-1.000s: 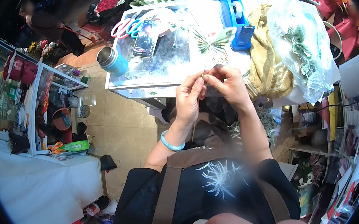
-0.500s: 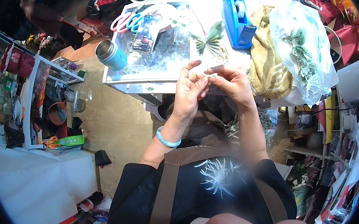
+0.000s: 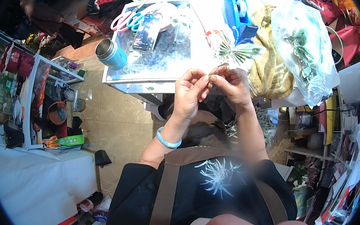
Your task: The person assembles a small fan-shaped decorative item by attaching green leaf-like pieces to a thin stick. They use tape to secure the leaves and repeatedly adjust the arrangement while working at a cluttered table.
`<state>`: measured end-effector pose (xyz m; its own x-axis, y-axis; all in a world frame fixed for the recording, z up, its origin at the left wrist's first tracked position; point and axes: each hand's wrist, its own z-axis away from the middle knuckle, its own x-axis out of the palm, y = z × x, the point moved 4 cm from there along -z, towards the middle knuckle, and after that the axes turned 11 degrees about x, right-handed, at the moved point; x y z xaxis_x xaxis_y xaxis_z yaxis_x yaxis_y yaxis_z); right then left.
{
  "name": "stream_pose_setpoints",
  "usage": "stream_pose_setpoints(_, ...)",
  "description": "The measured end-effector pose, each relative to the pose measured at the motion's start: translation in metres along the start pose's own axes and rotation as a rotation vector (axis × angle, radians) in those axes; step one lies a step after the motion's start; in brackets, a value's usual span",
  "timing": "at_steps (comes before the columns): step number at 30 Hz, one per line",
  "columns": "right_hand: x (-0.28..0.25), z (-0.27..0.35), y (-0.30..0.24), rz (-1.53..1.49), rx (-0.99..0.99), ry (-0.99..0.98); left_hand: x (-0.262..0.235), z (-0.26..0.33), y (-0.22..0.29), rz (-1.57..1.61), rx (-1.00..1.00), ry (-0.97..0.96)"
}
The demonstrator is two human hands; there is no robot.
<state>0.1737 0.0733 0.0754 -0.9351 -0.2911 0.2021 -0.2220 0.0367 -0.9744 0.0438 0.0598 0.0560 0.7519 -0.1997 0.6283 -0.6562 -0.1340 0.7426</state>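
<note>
A pleated green-and-white paper fan [image 3: 237, 52], apparently on a thin stem, stands out just beyond my fingertips, over the near right part of the table. My left hand [image 3: 190, 88] is closed in a pinch, thumb against fingers, at the stem's lower end. Close against it, my right hand [image 3: 235, 86] pinches there too, its other fingers curled. A tiny yellowish bit shows where the fingertips meet. Most of the stem is hidden by my fingers.
On the white table [image 3: 137, 82] are a phone [image 3: 146, 33], a blue flask [image 3: 112, 55], scissors [image 3: 121, 20] and a blue tape dispenser [image 3: 242, 20]. A brown towel [image 3: 265, 55] and a clear plastic bag [image 3: 302, 50] with pleated green pieces lie at right. A person [image 3: 45, 17] is at far left.
The paper fan has swung to the right and turned, now spreading wider. A red item behind it has come into view. Both hands stay together, with my right fingers slightly shifted.
</note>
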Motion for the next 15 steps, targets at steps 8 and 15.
stream_pose_setpoints(8,-0.007,0.0,0.0,0.099,-0.012,0.091,0.012,0.003,0.006,-0.483,0.338,-0.066)
stream_pose_setpoints(15,-0.004,0.0,-0.009,0.15,-0.01,0.035,0.011,0.003,0.019,-0.849,0.428,-0.105)
